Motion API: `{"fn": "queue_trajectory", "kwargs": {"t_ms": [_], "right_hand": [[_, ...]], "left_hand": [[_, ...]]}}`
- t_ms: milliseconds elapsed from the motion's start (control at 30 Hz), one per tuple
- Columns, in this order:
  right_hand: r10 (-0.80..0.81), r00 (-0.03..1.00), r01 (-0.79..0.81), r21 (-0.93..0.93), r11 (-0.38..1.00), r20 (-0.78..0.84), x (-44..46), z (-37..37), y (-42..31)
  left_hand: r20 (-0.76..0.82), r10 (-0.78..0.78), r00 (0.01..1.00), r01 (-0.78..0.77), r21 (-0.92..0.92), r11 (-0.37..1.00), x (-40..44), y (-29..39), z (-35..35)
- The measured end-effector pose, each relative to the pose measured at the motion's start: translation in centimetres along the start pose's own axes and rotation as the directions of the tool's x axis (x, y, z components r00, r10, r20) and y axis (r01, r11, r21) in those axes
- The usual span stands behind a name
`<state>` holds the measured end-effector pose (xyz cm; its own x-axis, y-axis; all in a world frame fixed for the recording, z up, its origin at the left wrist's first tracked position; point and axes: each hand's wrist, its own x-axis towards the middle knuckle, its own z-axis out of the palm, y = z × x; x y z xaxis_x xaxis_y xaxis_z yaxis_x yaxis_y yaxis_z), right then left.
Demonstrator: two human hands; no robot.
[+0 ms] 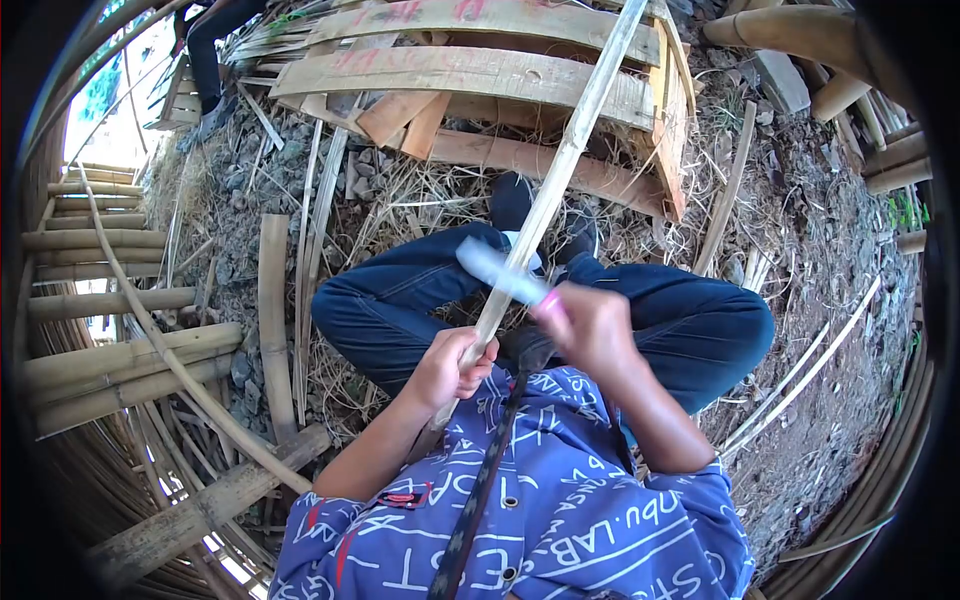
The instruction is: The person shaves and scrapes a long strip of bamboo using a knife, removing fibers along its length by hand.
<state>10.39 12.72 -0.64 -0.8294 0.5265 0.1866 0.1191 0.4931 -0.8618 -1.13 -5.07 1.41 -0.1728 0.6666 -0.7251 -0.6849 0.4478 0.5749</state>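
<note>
My left hand [458, 368] is wrapped round the lower part of a long pale bamboo strip [562, 165]. The strip slants up and away to the right, its far end passing over a wooden crate. In my right hand [592, 325] is a knife with a pink handle [549, 303]. Its broad blade [490, 268] is blurred by motion and lies across the strip, just above my left hand. Whether the edge bites into the strip, I cannot tell. My fingers are closed on both things.
The slatted wooden crate [470, 75] stands in front of my feet. Bamboo poles [130, 360] line the left side, and thicker poles [790, 35] lie at the upper right. Shavings and loose strips [800, 385] litter the ground. Another person's leg [207, 65] shows at the upper left.
</note>
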Motion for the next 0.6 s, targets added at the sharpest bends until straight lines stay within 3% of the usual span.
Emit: {"fn": "queue_trajectory", "kwargs": {"t_ms": [67, 133, 200, 300, 400, 467, 600], "right_hand": [[0.025, 0.978, 0.022, -0.221, 0.975, 0.207, -0.8, 0.8, 0.2], [0.13, 0.991, -0.133, -0.17, 0.976, -0.027, 0.1, 1.2, 2.9], [0.327, 0.937, -0.347, -0.226, 0.91, -0.121, 2.0, -0.4, 3.1], [0.269, 0.961, -0.275, -0.121, 0.954, -0.059, 1.6, -0.9, 1.5], [0.025, 0.991, -0.019, -0.05, 0.999, 0.131, -0.6, 0.9, 0.3], [0.079, 0.987, -0.071, -0.061, 0.996, 0.141, -0.9, 2.1, 1.0], [0.137, 0.985, -0.127, -0.099, 0.987, 0.107, 0.4, 2.0, 1.3]], "left_hand": [[0.004, -0.021, 1.0, 0.021, 0.003, 1.0, 0.1, 0.0, 0.1], [-0.03, 0.028, 0.999, -0.026, 0.058, 0.998, 0.1, -0.4, 0.2], [-0.005, 0.015, 1.0, -0.015, 0.038, 0.999, 0.0, -0.3, 0.0], [0.026, 0.007, 1.0, -0.007, 0.013, 1.0, 0.1, -0.1, 0.0], [0.037, -0.022, 0.999, 0.024, -0.064, 0.998, 0.0, -0.1, 0.2], [-0.062, 0.021, 0.998, -0.02, 0.013, 1.0, -0.2, -0.4, 0.6], [-0.059, 0.049, 0.997, -0.048, 0.031, 0.998, -0.1, -0.4, 0.5]]}}
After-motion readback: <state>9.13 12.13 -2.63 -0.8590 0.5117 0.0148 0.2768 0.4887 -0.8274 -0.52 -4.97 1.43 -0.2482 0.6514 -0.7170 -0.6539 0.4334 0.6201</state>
